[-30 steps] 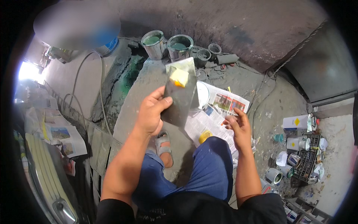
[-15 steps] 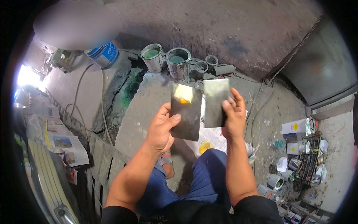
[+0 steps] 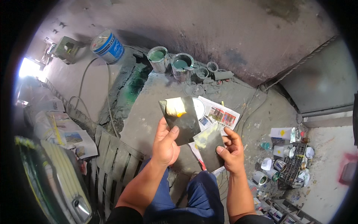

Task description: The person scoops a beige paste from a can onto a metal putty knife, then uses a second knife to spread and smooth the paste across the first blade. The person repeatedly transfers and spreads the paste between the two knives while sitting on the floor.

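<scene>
My left hand (image 3: 167, 146) grips a dark rectangular putty plate (image 3: 186, 128), thumb on its face. Near its far edge sits a lump of cream-coloured putty (image 3: 173, 106) with an orange-yellow dab on its lower side. In my right hand (image 3: 233, 152) is a dark flat spreader (image 3: 212, 154), tilted, held between thumb and fingers. Pale yellowish putty is smeared over its upper part. The spreader's upper left corner lies close to the plate's lower right edge; whether they touch I cannot tell. Beyond them, a white round lid or tin (image 3: 199, 107) partly shows beside newspaper sheets (image 3: 226, 112) on the floor.
Two open cans of greenish paint (image 3: 158, 59) stand by the wall, with small cups (image 3: 202, 73) alongside. A blue-and-white bucket (image 3: 107, 46) is at the far left. Wooden slats (image 3: 112, 160) and a cable (image 3: 109, 97) lie left. Cans and a black crate (image 3: 292, 164) are at right.
The spreader in my right hand has come down and tilted, from upright beside the plate to below its right edge. The plate has tilted slightly. More newspaper shows beyond my hands.
</scene>
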